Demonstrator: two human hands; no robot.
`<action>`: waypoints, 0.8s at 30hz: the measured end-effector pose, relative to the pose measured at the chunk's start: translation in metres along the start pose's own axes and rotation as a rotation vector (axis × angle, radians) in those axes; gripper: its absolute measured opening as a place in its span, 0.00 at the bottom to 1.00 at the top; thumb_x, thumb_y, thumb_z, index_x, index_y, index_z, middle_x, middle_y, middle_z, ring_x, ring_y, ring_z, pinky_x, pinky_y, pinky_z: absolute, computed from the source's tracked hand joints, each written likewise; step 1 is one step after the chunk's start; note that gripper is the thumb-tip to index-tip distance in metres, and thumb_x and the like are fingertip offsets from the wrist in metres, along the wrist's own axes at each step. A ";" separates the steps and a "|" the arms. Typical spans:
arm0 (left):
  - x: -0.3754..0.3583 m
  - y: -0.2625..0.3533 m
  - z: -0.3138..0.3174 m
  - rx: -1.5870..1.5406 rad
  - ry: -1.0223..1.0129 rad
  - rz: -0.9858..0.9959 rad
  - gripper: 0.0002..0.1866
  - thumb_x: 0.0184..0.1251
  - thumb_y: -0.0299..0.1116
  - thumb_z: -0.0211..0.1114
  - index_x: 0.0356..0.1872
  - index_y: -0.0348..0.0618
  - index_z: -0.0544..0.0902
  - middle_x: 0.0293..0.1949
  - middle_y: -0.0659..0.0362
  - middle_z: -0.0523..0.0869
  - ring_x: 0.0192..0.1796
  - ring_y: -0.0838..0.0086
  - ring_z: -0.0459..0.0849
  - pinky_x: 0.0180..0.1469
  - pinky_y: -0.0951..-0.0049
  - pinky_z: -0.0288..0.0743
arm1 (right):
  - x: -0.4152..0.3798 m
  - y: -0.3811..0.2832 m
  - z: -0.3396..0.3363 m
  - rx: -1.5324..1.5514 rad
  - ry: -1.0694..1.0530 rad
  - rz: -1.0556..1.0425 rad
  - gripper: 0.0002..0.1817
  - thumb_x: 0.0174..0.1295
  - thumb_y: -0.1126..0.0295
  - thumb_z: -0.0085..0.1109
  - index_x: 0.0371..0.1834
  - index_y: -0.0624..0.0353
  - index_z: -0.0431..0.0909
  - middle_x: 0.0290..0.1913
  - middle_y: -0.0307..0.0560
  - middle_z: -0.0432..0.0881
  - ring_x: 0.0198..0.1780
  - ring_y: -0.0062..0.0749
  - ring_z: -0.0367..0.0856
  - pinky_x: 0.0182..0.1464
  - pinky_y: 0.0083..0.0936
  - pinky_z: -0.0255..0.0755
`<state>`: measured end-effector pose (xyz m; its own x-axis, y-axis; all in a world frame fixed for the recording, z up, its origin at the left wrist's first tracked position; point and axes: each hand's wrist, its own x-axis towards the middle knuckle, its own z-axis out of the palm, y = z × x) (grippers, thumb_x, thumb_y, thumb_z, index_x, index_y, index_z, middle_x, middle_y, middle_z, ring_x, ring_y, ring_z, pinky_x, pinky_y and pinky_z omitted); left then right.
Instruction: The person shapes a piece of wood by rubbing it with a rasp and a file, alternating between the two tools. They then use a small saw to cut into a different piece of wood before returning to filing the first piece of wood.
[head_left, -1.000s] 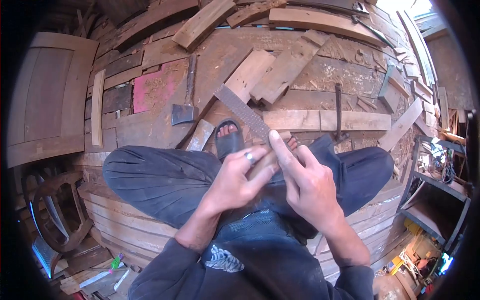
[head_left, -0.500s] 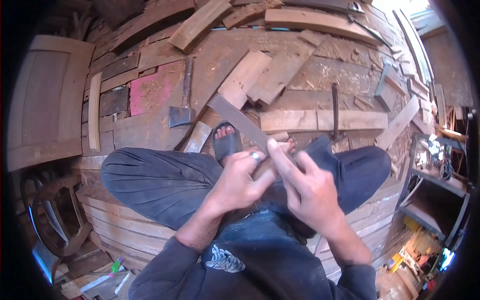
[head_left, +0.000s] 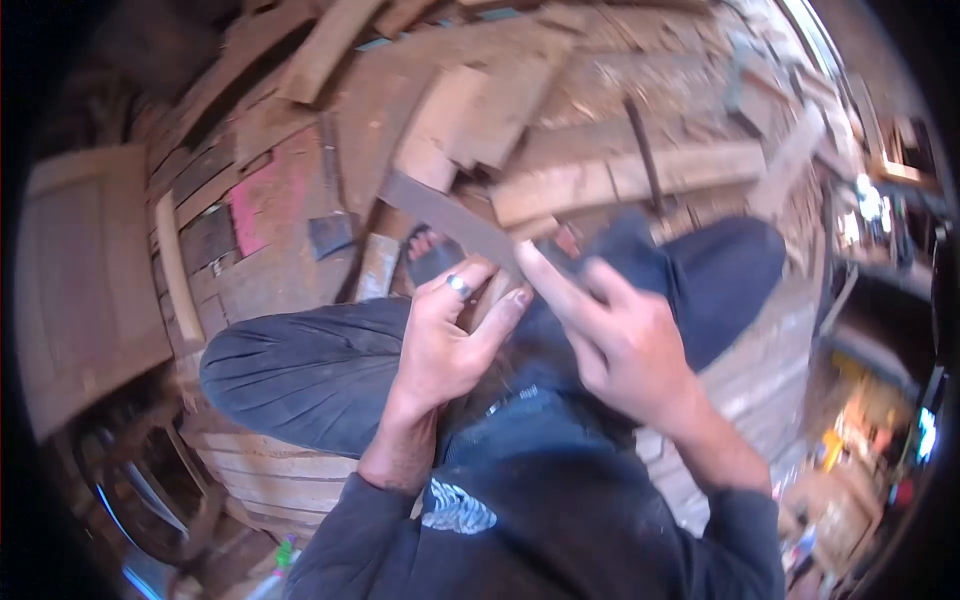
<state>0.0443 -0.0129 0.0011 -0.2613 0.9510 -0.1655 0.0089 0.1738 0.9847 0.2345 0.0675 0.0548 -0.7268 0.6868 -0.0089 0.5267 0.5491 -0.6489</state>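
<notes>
My right hand [head_left: 625,340] is closed around the hidden handle end of what looks like a handsaw, its index finger stretched along the flat brown blade [head_left: 450,220]. The blade slants up and left over my lap toward the floor. Beside it, my left hand [head_left: 445,335], with a ring on one finger, grips a small wooden piece [head_left: 487,298] between thumb and fingers. That piece lies right under the near part of the blade, largely covered by my fingers.
My crossed legs [head_left: 310,370] surround the work. Boards [head_left: 440,125] and a long beam [head_left: 690,170] lie on the wooden floor ahead. An axe head [head_left: 330,235] rests left of my sandalled foot [head_left: 430,255]. A panelled door [head_left: 95,280] stands at left.
The whole view has tilted and shifted, with blur. My left hand has drawn slightly away from my right, and more of the wooden piece shows between them.
</notes>
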 end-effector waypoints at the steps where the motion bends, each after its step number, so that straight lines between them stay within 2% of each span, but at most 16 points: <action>1: -0.004 0.002 0.007 0.078 -0.060 -0.019 0.07 0.71 0.25 0.72 0.45 0.34 0.87 0.36 0.57 0.88 0.36 0.79 0.82 0.39 0.73 0.76 | -0.002 0.001 0.001 0.023 0.026 0.006 0.38 0.61 0.83 0.62 0.78 0.46 0.77 0.30 0.49 0.73 0.27 0.45 0.78 0.31 0.41 0.76; 2: -0.005 0.011 0.003 -0.019 -0.032 -0.169 0.05 0.72 0.25 0.72 0.42 0.34 0.86 0.30 0.61 0.86 0.31 0.82 0.80 0.33 0.76 0.73 | -0.001 0.003 0.003 0.049 0.060 -0.024 0.38 0.62 0.82 0.62 0.78 0.45 0.77 0.30 0.49 0.73 0.27 0.45 0.79 0.31 0.41 0.76; 3: -0.002 0.016 -0.004 -0.120 0.059 -0.179 0.05 0.72 0.25 0.71 0.40 0.35 0.84 0.28 0.63 0.84 0.30 0.83 0.79 0.31 0.77 0.71 | -0.009 0.004 0.005 0.064 0.040 0.007 0.38 0.62 0.82 0.63 0.78 0.45 0.76 0.30 0.49 0.73 0.27 0.45 0.79 0.31 0.41 0.76; 5: 0.002 0.010 -0.011 -0.149 0.118 -0.104 0.05 0.72 0.25 0.71 0.40 0.35 0.84 0.29 0.63 0.83 0.30 0.83 0.78 0.32 0.78 0.71 | -0.024 0.008 0.012 0.086 0.007 0.034 0.39 0.62 0.81 0.63 0.79 0.43 0.75 0.30 0.48 0.73 0.26 0.45 0.79 0.30 0.41 0.75; 7: 0.000 -0.007 0.003 -0.006 0.060 0.032 0.05 0.72 0.24 0.71 0.40 0.35 0.83 0.30 0.64 0.83 0.31 0.84 0.78 0.33 0.79 0.70 | -0.011 0.005 0.012 0.049 0.026 0.030 0.39 0.63 0.78 0.63 0.81 0.40 0.73 0.32 0.47 0.73 0.27 0.46 0.81 0.31 0.42 0.79; 8: -0.002 -0.002 0.006 0.024 0.020 0.019 0.05 0.72 0.24 0.72 0.40 0.35 0.83 0.31 0.64 0.83 0.32 0.83 0.78 0.34 0.78 0.71 | -0.008 0.004 0.010 0.029 0.034 0.038 0.40 0.64 0.76 0.63 0.82 0.38 0.72 0.33 0.47 0.74 0.27 0.47 0.83 0.31 0.42 0.81; 9: -0.005 0.004 0.009 0.055 -0.021 0.008 0.05 0.71 0.23 0.72 0.41 0.35 0.83 0.32 0.64 0.83 0.33 0.82 0.79 0.35 0.77 0.73 | -0.005 0.003 0.006 0.004 0.032 0.017 0.39 0.63 0.77 0.63 0.81 0.39 0.72 0.33 0.47 0.73 0.26 0.47 0.83 0.30 0.42 0.81; 12: 0.000 0.026 -0.006 -0.296 0.217 -0.173 0.06 0.70 0.22 0.72 0.43 0.34 0.84 0.34 0.63 0.85 0.35 0.82 0.81 0.37 0.77 0.75 | -0.020 0.000 0.005 0.076 -0.012 0.024 0.37 0.62 0.82 0.63 0.77 0.47 0.77 0.29 0.47 0.72 0.25 0.45 0.78 0.30 0.40 0.76; 15: -0.003 0.012 0.007 0.058 0.032 0.093 0.07 0.71 0.22 0.70 0.47 0.34 0.85 0.36 0.63 0.87 0.36 0.81 0.83 0.38 0.75 0.77 | -0.009 -0.007 0.004 0.090 0.032 0.030 0.37 0.61 0.82 0.64 0.77 0.48 0.78 0.29 0.47 0.72 0.25 0.45 0.77 0.31 0.40 0.77; 17: -0.013 0.001 0.004 0.091 -0.079 -0.075 0.21 0.73 0.23 0.68 0.65 0.28 0.83 0.45 0.58 0.89 0.38 0.84 0.82 0.42 0.81 0.76 | -0.006 -0.007 0.000 0.070 0.055 0.015 0.36 0.61 0.83 0.63 0.76 0.49 0.79 0.28 0.47 0.72 0.24 0.44 0.77 0.31 0.40 0.77; 18: -0.009 0.023 0.007 -0.234 0.035 -0.159 0.20 0.74 0.23 0.68 0.65 0.29 0.83 0.44 0.60 0.89 0.38 0.85 0.81 0.39 0.83 0.74 | -0.013 -0.004 0.000 0.076 0.026 0.027 0.37 0.61 0.83 0.63 0.76 0.48 0.79 0.29 0.48 0.72 0.25 0.44 0.77 0.31 0.40 0.77; 20: -0.006 0.016 -0.012 -0.276 0.074 -0.167 0.20 0.75 0.23 0.68 0.65 0.29 0.82 0.43 0.62 0.88 0.37 0.86 0.80 0.37 0.84 0.72 | -0.030 0.002 0.003 0.088 -0.019 0.042 0.37 0.61 0.83 0.63 0.77 0.47 0.78 0.29 0.48 0.72 0.25 0.45 0.77 0.31 0.40 0.76; 21: -0.005 0.010 -0.003 -0.092 0.117 -0.094 0.19 0.76 0.22 0.66 0.65 0.29 0.83 0.42 0.63 0.87 0.36 0.87 0.79 0.37 0.83 0.71 | -0.030 0.002 0.006 0.096 -0.008 0.059 0.37 0.61 0.83 0.64 0.77 0.48 0.78 0.29 0.48 0.72 0.26 0.44 0.78 0.31 0.40 0.77; 22: -0.006 0.022 0.008 -0.157 0.042 -0.173 0.20 0.75 0.22 0.66 0.65 0.29 0.83 0.42 0.62 0.87 0.36 0.86 0.79 0.37 0.82 0.72 | -0.027 -0.003 0.006 0.098 0.011 0.052 0.37 0.61 0.83 0.63 0.76 0.49 0.78 0.29 0.48 0.72 0.26 0.44 0.78 0.32 0.39 0.77; 24: -0.008 0.007 0.010 0.073 -0.118 0.037 0.20 0.75 0.23 0.66 0.65 0.29 0.83 0.40 0.62 0.87 0.37 0.86 0.79 0.37 0.82 0.71 | -0.010 -0.005 -0.004 0.079 0.060 0.023 0.36 0.61 0.84 0.63 0.76 0.51 0.79 0.28 0.48 0.72 0.26 0.43 0.78 0.32 0.38 0.78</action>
<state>0.0560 -0.0167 0.0091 -0.1445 0.9797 -0.1386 0.0876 0.1522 0.9845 0.2404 0.0598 0.0611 -0.6857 0.7276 0.0196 0.5049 0.4949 -0.7072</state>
